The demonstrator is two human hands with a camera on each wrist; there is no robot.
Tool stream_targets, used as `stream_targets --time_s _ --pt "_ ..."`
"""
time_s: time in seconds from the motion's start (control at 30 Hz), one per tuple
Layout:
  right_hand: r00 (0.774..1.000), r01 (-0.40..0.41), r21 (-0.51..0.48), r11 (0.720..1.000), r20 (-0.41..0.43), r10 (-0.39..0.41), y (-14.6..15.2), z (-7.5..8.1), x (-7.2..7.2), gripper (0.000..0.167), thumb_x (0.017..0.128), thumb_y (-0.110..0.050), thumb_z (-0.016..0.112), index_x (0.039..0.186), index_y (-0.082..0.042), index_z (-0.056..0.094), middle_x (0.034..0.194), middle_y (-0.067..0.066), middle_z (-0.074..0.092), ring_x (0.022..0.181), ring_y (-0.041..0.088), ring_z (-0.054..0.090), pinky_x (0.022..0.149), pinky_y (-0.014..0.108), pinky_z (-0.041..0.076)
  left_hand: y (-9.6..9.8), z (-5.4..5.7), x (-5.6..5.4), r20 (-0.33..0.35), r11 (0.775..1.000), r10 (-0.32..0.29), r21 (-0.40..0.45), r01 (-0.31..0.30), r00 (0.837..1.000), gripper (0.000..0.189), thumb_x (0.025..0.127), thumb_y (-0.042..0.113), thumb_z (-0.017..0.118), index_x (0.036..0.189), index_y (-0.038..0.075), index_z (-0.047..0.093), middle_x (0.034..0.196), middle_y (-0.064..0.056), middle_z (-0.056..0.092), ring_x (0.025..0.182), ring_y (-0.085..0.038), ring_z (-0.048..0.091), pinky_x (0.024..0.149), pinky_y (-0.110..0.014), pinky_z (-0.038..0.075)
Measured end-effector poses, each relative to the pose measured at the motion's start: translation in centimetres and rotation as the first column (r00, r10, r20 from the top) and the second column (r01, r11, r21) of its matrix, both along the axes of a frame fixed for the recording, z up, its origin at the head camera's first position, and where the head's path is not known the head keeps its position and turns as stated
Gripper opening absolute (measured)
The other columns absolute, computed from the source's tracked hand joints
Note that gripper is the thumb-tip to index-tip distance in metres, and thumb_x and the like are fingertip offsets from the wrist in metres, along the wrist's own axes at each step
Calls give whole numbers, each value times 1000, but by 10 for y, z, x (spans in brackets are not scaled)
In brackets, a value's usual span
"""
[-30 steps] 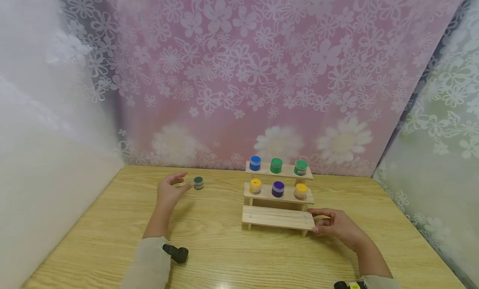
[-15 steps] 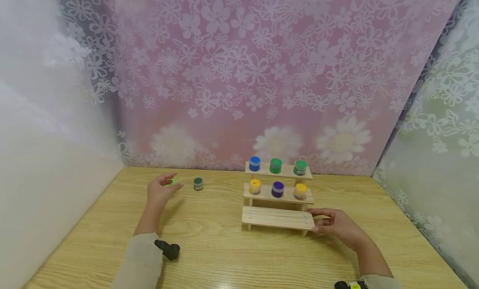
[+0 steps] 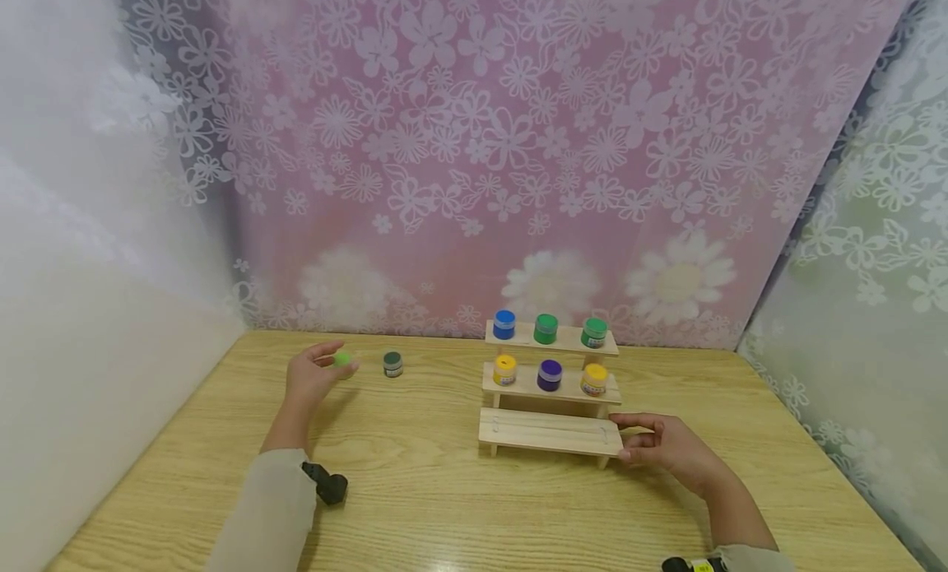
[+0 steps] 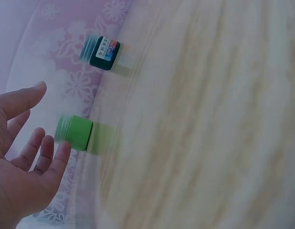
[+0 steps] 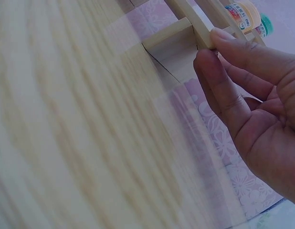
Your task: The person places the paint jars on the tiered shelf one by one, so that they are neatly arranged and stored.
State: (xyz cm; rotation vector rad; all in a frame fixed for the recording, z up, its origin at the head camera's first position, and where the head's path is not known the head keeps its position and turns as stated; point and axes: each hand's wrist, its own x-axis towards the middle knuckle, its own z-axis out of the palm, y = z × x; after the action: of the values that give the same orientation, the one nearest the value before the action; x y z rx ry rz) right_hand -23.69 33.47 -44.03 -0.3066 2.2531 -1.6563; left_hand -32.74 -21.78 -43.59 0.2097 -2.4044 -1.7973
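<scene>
Hands first: my left hand (image 3: 311, 376) is spread with fingers relaxed, holding nothing, its fingertips just beside the light green jar (image 3: 343, 360) that stands on the tabletop (image 3: 415, 506). The dark green jar (image 3: 392, 363) stands near it, apart (the wrist view is blurred). My right hand (image 3: 662, 444) pinches the right end of the wooden stepped rack's (image 3: 548, 430) lowest step. Six jars occupy its upper two steps; the rack sits near the floral backdrop.
</scene>
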Motion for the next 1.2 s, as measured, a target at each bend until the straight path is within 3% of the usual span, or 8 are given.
stream_targets --time_s 0.23,0.7,0.9,1.2 --pt "1000 -7 -7 1000 -4 7 1 -1 0 71 86 -14 76 141 13 39 103 15 68 92 23 67 81 36 57 -3 1 -6 10 999 -24 -38 24 1000 60 86 15 76 140 4 52 143 -26 41 132 -40 38 103 -55 40" --pt "1000 -18 -20 1000 -11 17 3 -3 -2 70 87 -12 75 141 13 39 113 16 65 94 25 67 82 38 57 -8 -11 -15 42 989 -64 -128 69 997 60 87 3 72 142 1 49 140 -25 48 123 -39 50 97 -45 49" --pt "1000 -22 -24 999 -14 21 3 -2 -1 70 87 -12 75 141 14 39 112 16 65 94 25 67 82 39 57 -12 -17 -17 31 978 -83 -187 87 996 55 90 5 71 140 0 51 138 -25 49 121 -39 52 94 -45 50" --pt "1000 -17 -21 1000 -19 17 2 -3 -1 71 86 -12 76 141 13 40 119 19 61 93 25 68 82 39 57 -10 -16 -14 18 976 -94 -194 96 995 49 90 13 73 135 1 57 131 -25 55 118 -38 55 95 -47 49"
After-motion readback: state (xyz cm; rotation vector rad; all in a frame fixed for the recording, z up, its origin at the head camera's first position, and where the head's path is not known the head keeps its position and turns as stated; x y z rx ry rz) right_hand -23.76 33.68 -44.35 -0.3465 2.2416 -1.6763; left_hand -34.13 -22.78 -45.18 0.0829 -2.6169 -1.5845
